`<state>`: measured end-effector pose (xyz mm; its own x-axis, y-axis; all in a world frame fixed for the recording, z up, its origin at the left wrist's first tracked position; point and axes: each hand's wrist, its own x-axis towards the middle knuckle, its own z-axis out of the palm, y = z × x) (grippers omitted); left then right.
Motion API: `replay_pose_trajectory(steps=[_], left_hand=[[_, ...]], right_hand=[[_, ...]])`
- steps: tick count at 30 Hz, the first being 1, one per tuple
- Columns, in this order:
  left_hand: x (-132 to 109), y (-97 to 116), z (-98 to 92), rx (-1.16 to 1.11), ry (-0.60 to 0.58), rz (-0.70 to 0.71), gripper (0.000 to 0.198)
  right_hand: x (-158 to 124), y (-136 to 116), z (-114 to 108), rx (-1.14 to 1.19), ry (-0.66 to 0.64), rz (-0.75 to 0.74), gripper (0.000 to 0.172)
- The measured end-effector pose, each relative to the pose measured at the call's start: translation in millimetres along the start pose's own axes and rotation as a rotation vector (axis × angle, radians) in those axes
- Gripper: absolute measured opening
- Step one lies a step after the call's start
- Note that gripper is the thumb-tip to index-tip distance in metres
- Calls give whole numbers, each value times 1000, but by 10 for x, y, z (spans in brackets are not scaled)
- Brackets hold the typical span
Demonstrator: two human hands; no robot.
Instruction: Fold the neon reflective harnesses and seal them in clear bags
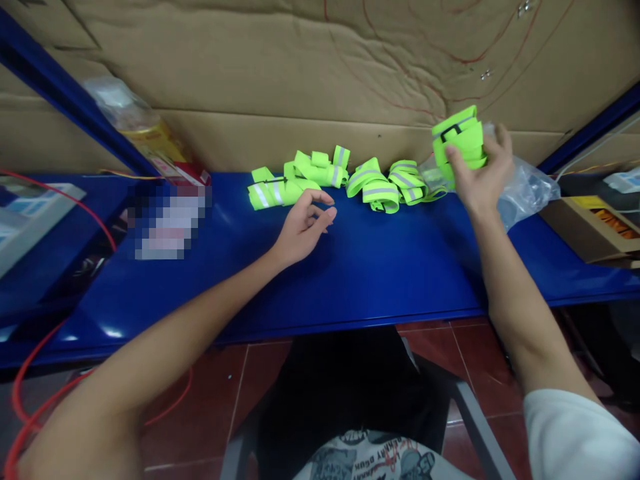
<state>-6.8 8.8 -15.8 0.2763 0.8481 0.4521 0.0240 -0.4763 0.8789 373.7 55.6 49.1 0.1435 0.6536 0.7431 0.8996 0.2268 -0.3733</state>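
My right hand (480,177) is raised over the right part of the blue shelf (350,267) and grips a folded neon-green reflective band (459,139) with a black buckle. My left hand (304,227) rests on the shelf with fingers loosely curled and apart, holding nothing, just in front of a row of several neon-green reflective bands (325,177) lying along the back edge.
A clear plastic bag (525,190) lies behind my right hand. An open cardboard box (590,230) stands at the right. A plastic bottle (135,127) leans at the back left. Red tubing (60,200) loops at the left. Cardboard (300,67) lines the back wall.
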Motion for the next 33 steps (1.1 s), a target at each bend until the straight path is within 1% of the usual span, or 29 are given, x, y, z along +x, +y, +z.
replay_pose_trajectory(steps=[1,3,6,8,10,12,14,15,16,17,18,19,20,21,22,23,24,25,27,28,30,31,33], left_hand=[[-12,5,12,6,-11,-8,37],[-31,17,29,28,-36,-23,35],[-39,32,32,59,-63,-19,33],[-33,36,23,76,-65,-8,33],[-28,37,14,98,-57,-5,33],[-27,38,12,128,-53,-1,32],[-30,40,21,161,-51,12,30],[-33,41,28,177,-49,22,29],[-34,41,37,187,-44,31,28],[-33,40,45,187,-36,37,28],[-30,38,52,174,-26,36,28],[-25,36,56,145,-20,24,31],[-18,33,57,99,-22,1,36],[-11,32,55,39,-35,-32,43],[-4,30,52,-28,-60,-72,50],[2,28,49,-95,-89,-112,56],[7,25,47,-152,-115,-147,60],[10,20,47,-195,-131,-176,61],[19,-4,48,-233,-119,-210,62],[27,-21,44,-233,-90,-217,62],[58,-61,14,-198,7,-204,60],[82,-75,-17,-165,76,-174,57],[137,-75,-114,-51,237,-66,50]], right_hand=[[36,88,-18,-87,25,88,51],[55,180,-23,-191,35,212,50],[11,169,16,-229,-50,258,47],[-21,138,28,-231,-51,241,42],[-28,129,3,-197,26,167,39],[1,138,-58,-105,177,40,42],[58,126,-126,20,320,-102,54],[89,97,-151,89,381,-143,62],[113,46,-163,170,426,-150,67],[125,-29,-160,270,450,-120,70],[121,-124,-142,392,455,-47,71],[97,-234,-108,539,426,50,69],[53,-353,-62,693,368,154,69],[-11,-470,-6,829,288,239,67],[-89,-577,58,940,167,291,62],[-177,-668,127,997,91,333,60],[-268,-740,197,1006,-16,344,59],[-357,-792,266,994,-119,337,60],[-509,-849,389,950,-253,297,66],[-567,-863,436,926,-277,277,70],[-646,-888,491,892,-264,265,73],[-671,-904,497,878,-243,265,71],[-702,-947,476,852,-207,256,66]])
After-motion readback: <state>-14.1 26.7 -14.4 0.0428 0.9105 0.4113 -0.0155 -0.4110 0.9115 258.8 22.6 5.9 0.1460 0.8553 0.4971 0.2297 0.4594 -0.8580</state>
